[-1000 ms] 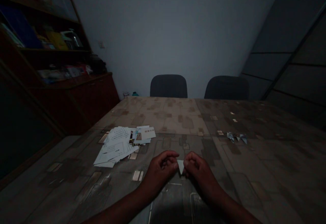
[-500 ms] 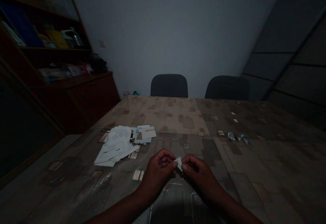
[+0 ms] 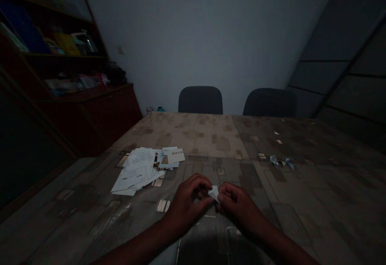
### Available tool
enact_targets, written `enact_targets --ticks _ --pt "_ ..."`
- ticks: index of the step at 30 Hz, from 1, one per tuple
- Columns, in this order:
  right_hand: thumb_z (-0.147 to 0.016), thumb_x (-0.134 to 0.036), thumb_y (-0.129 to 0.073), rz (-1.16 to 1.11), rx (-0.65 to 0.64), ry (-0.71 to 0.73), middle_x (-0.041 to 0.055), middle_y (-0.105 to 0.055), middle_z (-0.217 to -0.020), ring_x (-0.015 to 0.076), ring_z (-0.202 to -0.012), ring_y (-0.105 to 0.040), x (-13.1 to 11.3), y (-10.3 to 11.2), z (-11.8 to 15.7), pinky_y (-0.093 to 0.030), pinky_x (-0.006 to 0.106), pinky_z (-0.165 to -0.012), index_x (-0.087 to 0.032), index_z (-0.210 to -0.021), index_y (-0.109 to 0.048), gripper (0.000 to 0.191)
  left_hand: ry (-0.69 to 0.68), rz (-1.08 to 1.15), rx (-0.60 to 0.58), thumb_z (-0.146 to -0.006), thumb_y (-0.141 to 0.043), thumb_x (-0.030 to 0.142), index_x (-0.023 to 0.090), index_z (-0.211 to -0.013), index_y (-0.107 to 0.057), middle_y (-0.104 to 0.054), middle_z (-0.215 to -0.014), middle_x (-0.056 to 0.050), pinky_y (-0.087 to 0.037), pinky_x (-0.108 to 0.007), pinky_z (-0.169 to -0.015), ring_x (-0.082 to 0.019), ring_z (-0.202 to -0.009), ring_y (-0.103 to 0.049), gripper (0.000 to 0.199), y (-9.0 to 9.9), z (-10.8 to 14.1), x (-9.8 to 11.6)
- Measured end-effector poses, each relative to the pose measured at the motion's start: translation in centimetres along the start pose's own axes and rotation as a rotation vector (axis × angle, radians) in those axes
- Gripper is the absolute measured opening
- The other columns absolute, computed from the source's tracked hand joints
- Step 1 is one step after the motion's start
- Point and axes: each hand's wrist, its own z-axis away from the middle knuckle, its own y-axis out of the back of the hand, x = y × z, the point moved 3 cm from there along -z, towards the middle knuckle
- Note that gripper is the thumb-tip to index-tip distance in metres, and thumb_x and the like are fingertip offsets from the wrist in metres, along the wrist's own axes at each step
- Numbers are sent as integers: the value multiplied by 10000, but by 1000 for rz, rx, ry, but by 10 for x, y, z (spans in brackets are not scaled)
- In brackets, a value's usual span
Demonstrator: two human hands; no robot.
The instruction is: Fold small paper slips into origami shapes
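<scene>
A small folded piece of white paper (image 3: pixel 214 192) is held between my two hands, above the near part of the table. My left hand (image 3: pixel 193 196) is closed, its fingertips pinching the paper's left side. From the other side, my right hand (image 3: pixel 233 199) pinches the right edge between thumb and curled fingers. The paper has a pointed, roughly triangular lower end. Parts of it are hidden behind the fingertips.
A spread pile of printed sheets and cards (image 3: pixel 141 170) lies to the left on the patterned tablecloth (image 3: pixel 205 136). Some small folded paper pieces (image 3: pixel 281 162) rest at the right. Two dark chairs (image 3: pixel 200 100) stand beyond the far edge, and a shelf cabinet (image 3: pixel 108 104) is at left.
The paper has turned a little between my hands, showing a wider upper face with its point downward. My left thumb has shifted down off its face, and my right hand has moved slightly right.
</scene>
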Motion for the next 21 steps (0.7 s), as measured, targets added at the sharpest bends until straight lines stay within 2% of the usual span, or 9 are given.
enact_targets --ticks 3,10,16,21 --pt "-761 -400 -637 23 -12 5 -30 -559 -573 111 -522 -475 1 0 1 -324 230 -536 -189 -665 -515 262 -75 -46 -11 -727 -659 95 186 -851 -624 -615 -923 -37 -428 -255 -709 -172 -816 -568 158 1 0 2" --pt "-797 -348 -622 57 13 21 -28 -591 -581 105 -517 -481 1 -1 4 -324 219 -522 -188 -708 -530 205 -37 -147 4 -724 -655 84 185 -815 -665 -651 -774 -15 -443 -253 -686 -163 -713 -604 136 0 1 1" --pt "-802 -369 -615 77 32 27 -13 -602 -594 125 -544 -524 1 0 5 -362 237 -546 -178 -730 -558 211 69 -139 23 -704 -674 109 177 -714 -685 -662 -685 -12 -440 -245 -632 -163 -650 -611 70 0 0 -2" --pt "-863 -336 -561 164 34 94 4 -620 -652 146 -611 -562 -5 7 8 -391 245 -567 -173 -780 -616 191 208 -22 25 -707 -660 148 165 -674 -683 -649 -633 -8 -423 -237 -593 -155 -618 -582 44 0 -1 -7"
